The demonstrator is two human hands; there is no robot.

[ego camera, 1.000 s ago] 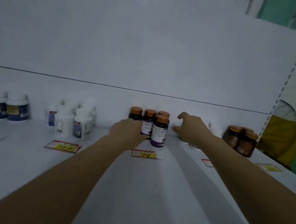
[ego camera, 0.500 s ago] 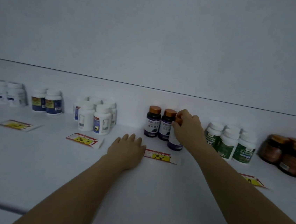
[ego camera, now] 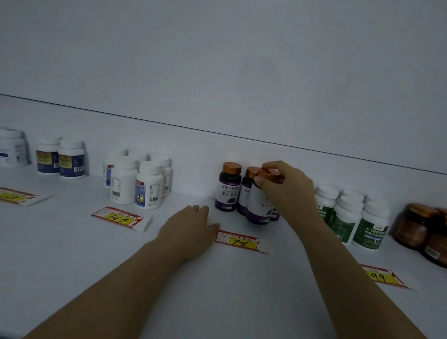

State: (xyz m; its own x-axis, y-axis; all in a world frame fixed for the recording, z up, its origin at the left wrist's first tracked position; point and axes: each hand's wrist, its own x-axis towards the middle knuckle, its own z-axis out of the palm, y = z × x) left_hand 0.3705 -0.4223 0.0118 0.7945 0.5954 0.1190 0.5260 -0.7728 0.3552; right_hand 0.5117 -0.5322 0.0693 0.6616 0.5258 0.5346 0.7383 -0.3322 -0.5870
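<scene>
Several dark bottles with copper caps and purple labels stand at the back of a white shelf (ego camera: 231, 294). My right hand (ego camera: 289, 192) grips the front purple-label bottle (ego camera: 259, 206) by its copper cap. Two more purple-label bottles (ego camera: 228, 188) stand just left of it and behind it. My left hand (ego camera: 188, 234) rests flat on the shelf, fingers straight, beside the red and yellow price tag marked 78 (ego camera: 241, 241).
White bottles with green labels (ego camera: 349, 218) stand right of my right hand, brown jars (ego camera: 433, 235) further right. White bottles (ego camera: 138, 179) and blue-label bottles (ego camera: 61, 157) stand to the left. More price tags (ego camera: 119, 217) lie along the shelf.
My left hand left the bottles and came down flat on the shelf. My right hand closed on the front bottle's cap. The view shifted left.
</scene>
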